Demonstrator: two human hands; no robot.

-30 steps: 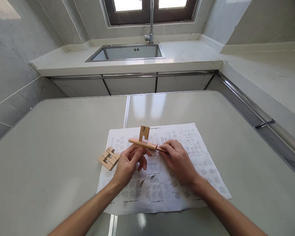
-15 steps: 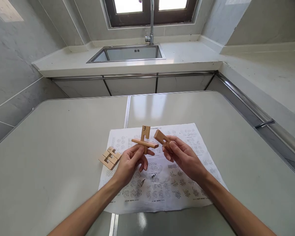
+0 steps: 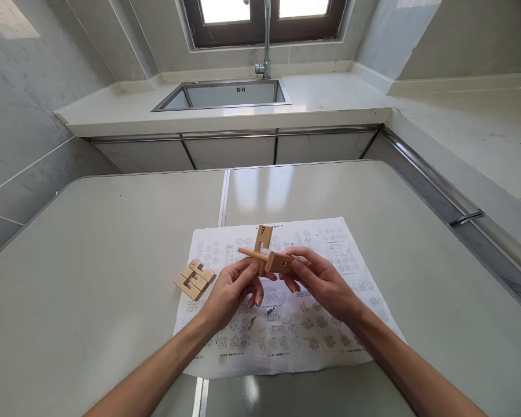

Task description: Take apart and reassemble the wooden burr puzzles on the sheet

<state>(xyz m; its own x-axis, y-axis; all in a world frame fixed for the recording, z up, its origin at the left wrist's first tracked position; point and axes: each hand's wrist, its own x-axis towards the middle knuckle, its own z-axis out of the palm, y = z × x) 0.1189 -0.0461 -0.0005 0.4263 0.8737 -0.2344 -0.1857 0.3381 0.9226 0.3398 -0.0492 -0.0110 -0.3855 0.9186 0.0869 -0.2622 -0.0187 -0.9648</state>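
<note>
My left hand (image 3: 238,284) is closed on two crossed wooden puzzle pieces. One is an upright notched piece (image 3: 264,236) with a handwritten mark near its top. The other, a slim wooden bar (image 3: 249,253), lies across it. My right hand (image 3: 316,278) pinches a notched wooden puzzle piece (image 3: 280,263), whose near end overlaps the bar's right end. Whether the two touch there I cannot tell. To the left of my left hand, several joined wooden puzzle pieces (image 3: 195,279) lie partly over the paper's edge.
Under my hands a creased paper sheet (image 3: 286,359) printed with puzzle diagrams lies on the pale table (image 3: 113,243). Beyond the table are a white counter (image 3: 330,98), a sink (image 3: 221,107) and a tap (image 3: 266,63). Walls stand on both sides.
My right hand has turned its piece level and brought it left against or in front of the bar's end. The pieces in my left hand have tilted and shifted slightly right.
</note>
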